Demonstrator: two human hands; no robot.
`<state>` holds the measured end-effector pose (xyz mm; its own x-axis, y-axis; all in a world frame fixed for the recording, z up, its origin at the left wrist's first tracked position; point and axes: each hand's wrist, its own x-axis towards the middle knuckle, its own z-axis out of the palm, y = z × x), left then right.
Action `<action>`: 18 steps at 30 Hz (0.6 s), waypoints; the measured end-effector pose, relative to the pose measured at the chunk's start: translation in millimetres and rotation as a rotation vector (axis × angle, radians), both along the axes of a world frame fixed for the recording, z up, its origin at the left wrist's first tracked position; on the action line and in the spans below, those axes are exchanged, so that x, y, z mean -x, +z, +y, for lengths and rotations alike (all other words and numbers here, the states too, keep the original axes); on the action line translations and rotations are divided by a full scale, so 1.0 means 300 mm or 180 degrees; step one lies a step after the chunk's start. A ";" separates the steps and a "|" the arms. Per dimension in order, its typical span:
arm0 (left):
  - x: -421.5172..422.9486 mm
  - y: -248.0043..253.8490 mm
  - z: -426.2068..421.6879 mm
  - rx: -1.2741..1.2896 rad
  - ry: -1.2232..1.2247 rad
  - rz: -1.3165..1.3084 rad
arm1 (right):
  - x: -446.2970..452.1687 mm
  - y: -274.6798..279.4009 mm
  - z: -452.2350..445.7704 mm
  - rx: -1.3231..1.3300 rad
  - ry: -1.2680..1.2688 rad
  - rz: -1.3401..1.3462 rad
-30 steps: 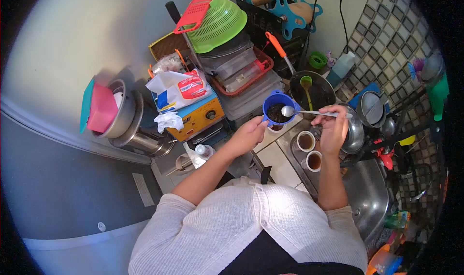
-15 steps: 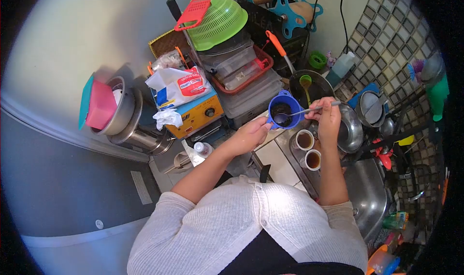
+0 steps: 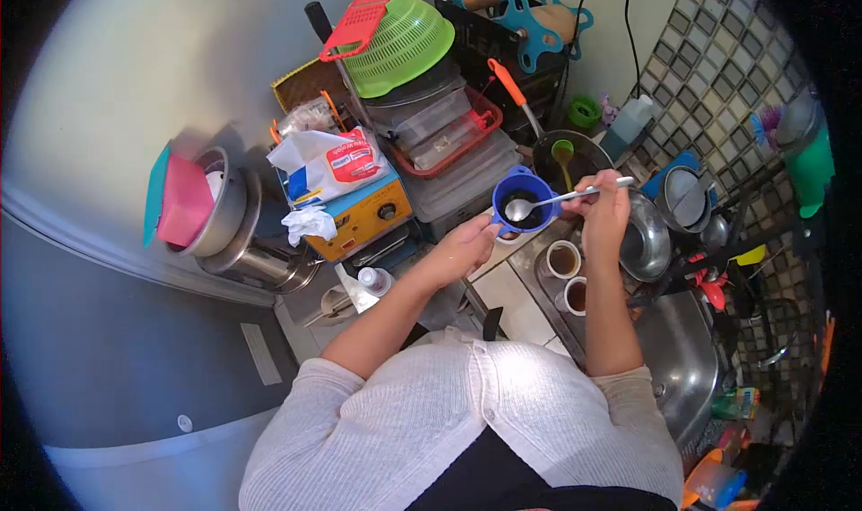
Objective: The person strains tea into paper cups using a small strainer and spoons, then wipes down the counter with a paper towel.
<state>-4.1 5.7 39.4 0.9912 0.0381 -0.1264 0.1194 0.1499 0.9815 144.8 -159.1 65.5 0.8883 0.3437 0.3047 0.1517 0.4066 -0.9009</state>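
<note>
My left hand (image 3: 470, 246) is closed on the handle of a blue cup-shaped strainer (image 3: 496, 190) with a small tab at its far rim. Dark wet contents fill its inside; whether it has mesh is hidden. In my right hand (image 3: 603, 207) is a metal spoon (image 3: 575, 194), pinched by its handle, with its bowl over the dark contents inside the blue rim. Just below, two white cups of brown liquid, a farther cup (image 3: 549, 261) and a nearer cup (image 3: 564, 304), stand on a tray, the nearer one partly behind my right forearm.
A wok (image 3: 544, 156) with a green ladle lies beyond my hands. To the right are a metal bowl (image 3: 660, 258) and a steel sink (image 3: 678, 340). Stacked containers (image 3: 458, 192) and an orange appliance (image 3: 364, 225) stand left. A bottle (image 3: 373, 280) is near my left forearm.
The spoon has tilted and its bowl now shows bright inside the blue strainer. My right hand has shifted slightly upward, and my right forearm now covers more of the nearer cup.
</note>
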 end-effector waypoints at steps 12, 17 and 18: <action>-0.027 -0.041 0.002 -0.0061 -0.0178 -0.0100 | 0.083 -0.026 0.035 0.1229 -0.0577 -0.1802; -0.031 -0.007 0.045 0.0010 -0.0182 -0.0109 | 0.103 0.056 0.037 0.0139 -0.0804 -0.1209; -0.036 -0.008 0.050 0.0007 -0.0201 -0.0149 | 0.110 0.055 0.036 0.0136 -0.0823 -0.1213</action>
<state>6.6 20.8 37.0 0.9965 -0.0248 -0.0800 0.0828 0.1457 0.9859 111.8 -148.2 81.9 0.7739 0.1449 0.6166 0.5670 0.2753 -0.7763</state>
